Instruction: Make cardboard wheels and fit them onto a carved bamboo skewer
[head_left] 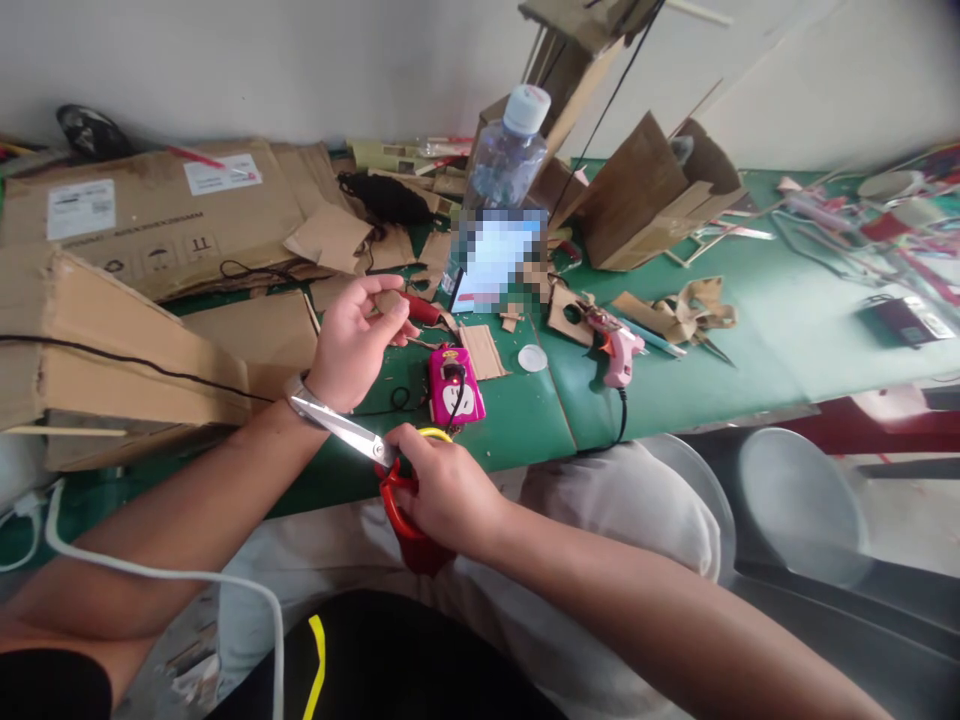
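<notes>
My right hand [446, 490] is wrapped round the handles of a pair of scissors [356, 436]. The handles are red and yellow, and the blades lie together, pointing left across my left wrist. Raised over the table, my left hand [356, 335] pinches a small brown piece of cardboard [390, 303] between thumb and fingers. Just beyond those fingers is a red handle [421, 310], partly hidden. Below and right of them lies a bright pink box [456, 385] with a white face print and a black cable on it.
A pink glue gun [619, 355] lies to the right near cardboard scraps [697, 305]. Behind stand a plastic bottle [506, 160], a blurred lit screen [499, 255] and an open cardboard box [637, 195]. Large cardboard pieces [150, 340] fill the left side. A white cable [172, 572] crosses my left forearm.
</notes>
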